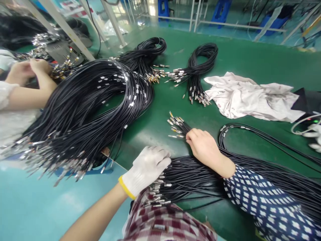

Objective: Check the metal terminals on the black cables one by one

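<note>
My left hand [149, 167], in a white knit glove with a yellow cuff, rests at the connector ends of a wide spread of black cables [195, 177], its fingers bent over them; what lies beneath the fingers is hidden. Bare and closed, my right hand [204, 145] grips a small bunch of black cables [184, 126] just behind their metal tips, which point to the upper left. This bunch is held above the spread cables, which run off to the right under my patterned sleeve.
A large looped cable bundle [100, 97] hangs over the table's left edge, near another person's hands [30, 72]. Two coiled bundles [150, 50] [203, 63] lie at the back of the green table [263, 63]. A crumpled cloth [250, 95] lies at right.
</note>
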`<action>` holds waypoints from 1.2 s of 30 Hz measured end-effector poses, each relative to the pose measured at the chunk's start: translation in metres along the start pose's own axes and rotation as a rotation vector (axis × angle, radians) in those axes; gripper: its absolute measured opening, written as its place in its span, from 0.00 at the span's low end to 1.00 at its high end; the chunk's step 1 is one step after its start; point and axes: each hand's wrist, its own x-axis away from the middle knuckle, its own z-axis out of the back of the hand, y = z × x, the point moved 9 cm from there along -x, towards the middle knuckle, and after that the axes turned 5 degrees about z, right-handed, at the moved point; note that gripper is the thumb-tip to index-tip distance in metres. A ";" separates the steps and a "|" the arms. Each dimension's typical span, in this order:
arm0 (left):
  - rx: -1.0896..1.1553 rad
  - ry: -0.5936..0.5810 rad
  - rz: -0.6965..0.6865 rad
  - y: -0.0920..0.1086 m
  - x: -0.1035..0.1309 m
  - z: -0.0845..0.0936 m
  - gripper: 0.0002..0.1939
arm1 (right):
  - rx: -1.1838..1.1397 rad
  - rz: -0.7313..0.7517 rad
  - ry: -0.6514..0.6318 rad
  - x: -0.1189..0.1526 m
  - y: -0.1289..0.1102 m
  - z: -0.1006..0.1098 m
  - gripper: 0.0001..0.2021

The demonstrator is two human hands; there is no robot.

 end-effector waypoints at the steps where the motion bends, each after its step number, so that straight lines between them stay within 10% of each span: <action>1: 0.027 -0.009 0.037 -0.004 -0.002 0.001 0.11 | -0.062 0.005 0.020 0.003 -0.001 0.003 0.03; 9: 0.598 0.029 0.456 -0.032 -0.019 0.006 0.17 | -0.287 0.116 0.236 0.026 -0.010 0.017 0.06; 22: 0.466 0.163 0.218 -0.026 -0.028 0.014 0.14 | -0.728 0.020 -0.184 -0.025 -0.028 -0.010 0.13; 36: 0.974 0.018 0.265 -0.030 -0.038 0.008 0.11 | -1.174 -0.177 -0.200 -0.014 -0.026 -0.031 0.12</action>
